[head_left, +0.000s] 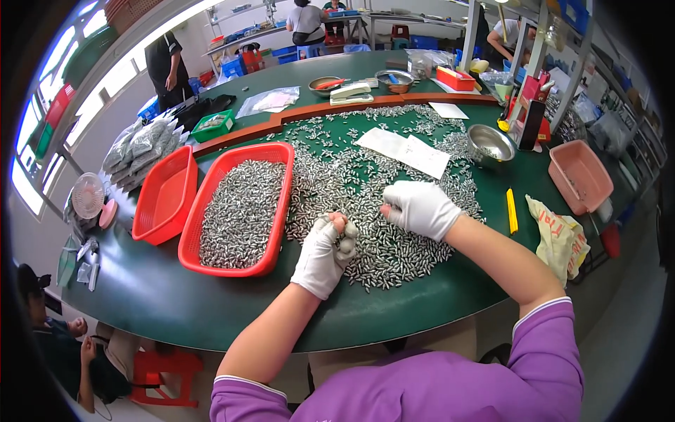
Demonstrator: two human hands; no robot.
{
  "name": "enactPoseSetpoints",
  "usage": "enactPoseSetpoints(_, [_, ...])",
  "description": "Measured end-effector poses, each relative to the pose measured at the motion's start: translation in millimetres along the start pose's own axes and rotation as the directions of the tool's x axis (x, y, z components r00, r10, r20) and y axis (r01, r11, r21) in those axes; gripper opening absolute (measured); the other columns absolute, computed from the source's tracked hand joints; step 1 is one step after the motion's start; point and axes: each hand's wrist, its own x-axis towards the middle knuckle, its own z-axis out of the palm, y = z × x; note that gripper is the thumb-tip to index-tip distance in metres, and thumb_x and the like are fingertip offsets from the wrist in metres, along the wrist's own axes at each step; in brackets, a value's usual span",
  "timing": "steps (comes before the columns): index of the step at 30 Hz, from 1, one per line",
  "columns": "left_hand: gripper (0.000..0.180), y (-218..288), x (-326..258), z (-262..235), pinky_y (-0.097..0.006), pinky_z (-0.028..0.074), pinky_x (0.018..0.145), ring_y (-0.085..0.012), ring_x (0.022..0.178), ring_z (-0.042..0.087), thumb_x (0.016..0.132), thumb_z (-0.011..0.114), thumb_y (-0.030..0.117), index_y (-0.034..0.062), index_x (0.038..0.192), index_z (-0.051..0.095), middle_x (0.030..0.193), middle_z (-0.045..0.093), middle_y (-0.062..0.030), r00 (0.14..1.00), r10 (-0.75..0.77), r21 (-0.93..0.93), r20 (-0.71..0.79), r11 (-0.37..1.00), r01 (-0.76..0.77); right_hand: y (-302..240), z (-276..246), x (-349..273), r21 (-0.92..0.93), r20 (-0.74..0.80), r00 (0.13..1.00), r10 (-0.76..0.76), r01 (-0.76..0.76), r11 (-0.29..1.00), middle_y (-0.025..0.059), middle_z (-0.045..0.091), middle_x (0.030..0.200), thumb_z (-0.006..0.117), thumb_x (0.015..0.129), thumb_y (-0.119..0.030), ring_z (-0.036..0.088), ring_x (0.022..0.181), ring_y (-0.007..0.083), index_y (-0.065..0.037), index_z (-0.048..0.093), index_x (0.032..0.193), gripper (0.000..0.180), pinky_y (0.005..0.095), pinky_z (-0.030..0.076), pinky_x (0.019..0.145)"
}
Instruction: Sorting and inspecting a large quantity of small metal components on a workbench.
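Note:
Small silver bullet-shaped metal pieces (394, 257) lie spread in a thick layer over the green table in front of me. My left hand (325, 254), in a white glove with greyed fingertips and a bare thumb tip, is curled closed above the near left part of the spread. What lies inside its fingers is hidden. To its right, my right hand (422, 209), also white-gloved, hovers over the pieces with thumb and fingers drawn together; anything between them is too small to make out. A red basket (188, 246) full of the same pieces stands left of my left hand.
An empty red basket (144, 224) stands farther left, beside stacked filled bags (144, 144). White papers (425, 156) lie on the pieces. Rightward are a metal bowl (490, 144), a yellow cutter (512, 211), a pink basin (589, 169) and a crumpled bag (559, 239). A person sits at lower left.

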Motion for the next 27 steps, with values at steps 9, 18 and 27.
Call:
enactPoseSetpoints(9, [0.018,-2.6,1.1,1.7,-0.020,0.036,0.050,-0.0086,0.059,0.045,0.090,0.063,0.019,0.0101,0.097,0.049,0.081,0.056,-0.0035,1.000,-0.006,0.021,-0.008,1.000,0.007,11.6,-10.5,2.6,-0.016,-0.048,0.990,-0.134,0.133,0.991,0.0077,0.062,0.089,0.064,0.082,-0.032,0.060,0.083,0.0289,-0.009,0.064,0.091,0.025,0.0386,0.049,0.074])
enactPoseSetpoints(18, [0.018,-4.0,0.1,1.2,-0.020,0.038,0.051,-0.0082,0.060,0.047,0.091,0.062,0.020,0.0105,0.099,0.049,0.082,0.057,-0.0032,1.000,-0.016,0.045,0.001,0.999,0.016,74.0,21.3,59.9,-0.210,-0.170,0.937,0.305,-0.337,0.918,0.0126,0.061,0.100,0.058,0.082,-0.036,0.058,0.096,0.0320,-0.012,0.065,0.099,0.030,0.0437,0.047,0.082])
enactPoseSetpoints(27, [0.017,-0.3,-2.5,7.0,-0.019,0.037,0.053,-0.0079,0.062,0.047,0.091,0.062,0.020,0.0120,0.098,0.049,0.083,0.057,-0.0028,0.999,0.027,0.101,-0.033,0.995,-0.024,121.0,18.6,108.4,-0.228,0.210,0.727,0.654,-0.614,0.756,0.0162,0.058,0.125,0.065,0.071,-0.049,0.056,0.114,0.0330,-0.012,0.048,0.134,0.076,0.0402,0.044,0.098])
